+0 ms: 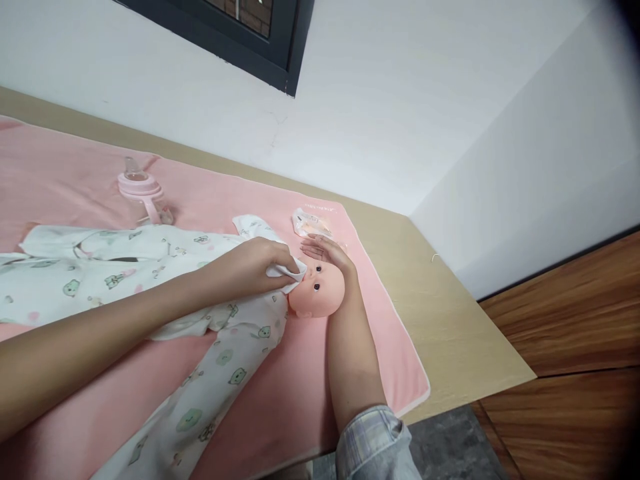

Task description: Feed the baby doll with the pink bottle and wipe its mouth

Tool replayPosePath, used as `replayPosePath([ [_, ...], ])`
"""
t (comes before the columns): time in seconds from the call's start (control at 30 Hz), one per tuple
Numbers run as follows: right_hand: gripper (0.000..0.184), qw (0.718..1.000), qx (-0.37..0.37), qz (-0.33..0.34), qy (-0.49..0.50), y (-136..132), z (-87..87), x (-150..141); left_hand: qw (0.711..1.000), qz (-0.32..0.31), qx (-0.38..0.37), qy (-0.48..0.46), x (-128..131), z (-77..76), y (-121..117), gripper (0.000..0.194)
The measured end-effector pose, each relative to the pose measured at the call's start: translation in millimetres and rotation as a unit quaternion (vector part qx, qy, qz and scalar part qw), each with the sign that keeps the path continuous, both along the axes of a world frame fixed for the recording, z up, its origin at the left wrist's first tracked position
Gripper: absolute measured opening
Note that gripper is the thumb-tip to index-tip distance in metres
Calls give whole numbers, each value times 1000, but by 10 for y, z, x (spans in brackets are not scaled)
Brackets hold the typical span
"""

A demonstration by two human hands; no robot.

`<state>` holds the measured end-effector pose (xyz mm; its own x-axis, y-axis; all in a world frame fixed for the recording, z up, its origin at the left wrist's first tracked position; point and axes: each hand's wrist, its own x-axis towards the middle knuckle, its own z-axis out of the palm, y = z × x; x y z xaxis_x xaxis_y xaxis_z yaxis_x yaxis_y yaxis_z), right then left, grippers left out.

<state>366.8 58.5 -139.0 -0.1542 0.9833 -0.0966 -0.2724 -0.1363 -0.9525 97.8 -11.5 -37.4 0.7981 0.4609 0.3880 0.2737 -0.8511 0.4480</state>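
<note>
On one counter, over one pink blanket, one doll lies face up. My right hand curves round its head, fingers together. Beyond sit one bottle and one packet; smallest, one white cloth is pinched in my left hand at the head's lower part. I seem to be dabbing, which calls for light pressure.

Single head-worn view, close above counter, facing forward and down; doll's head near centre, wall and window frame at top, picture tilted.
</note>
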Motion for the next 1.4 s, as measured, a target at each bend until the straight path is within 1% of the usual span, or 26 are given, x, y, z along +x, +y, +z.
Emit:
replayPosePath([
  [0.17,16,1000,0,-3,-11,-3,8,-12,1000,3,30,2,13,-40,17,19],
  [0.37,15,1000,-5,-12,-23,-25,56,-31,1000,10,27,-2,-25,-10,45,18],
  [0.53,13,1000,-12,-12,-26,-37,80,-35,1000,13,25,5,-29,-18,63,20],
  [0.73,14,999,-1,-19,-28,-45,53,-41,999,38,34,-11,-49,-20,81,22],
  [0.93,15,1000,-1,-17,-24,-37,57,-45,998,39,38,-7,-30,-60,91,22],
  [1.07,17,999,-11,-18,-34,-46,72,-41,998,45,41,-12,-25,-58,88,25],
  [1.2,16,1000,2,-16,-24,-62,70,-40,998,38,51,1,-19,-58,92,29],
  [1.4,16,1000,7,-13,-12,-72,64,-40,997,36,75,-6,10,-86,93,34],
])
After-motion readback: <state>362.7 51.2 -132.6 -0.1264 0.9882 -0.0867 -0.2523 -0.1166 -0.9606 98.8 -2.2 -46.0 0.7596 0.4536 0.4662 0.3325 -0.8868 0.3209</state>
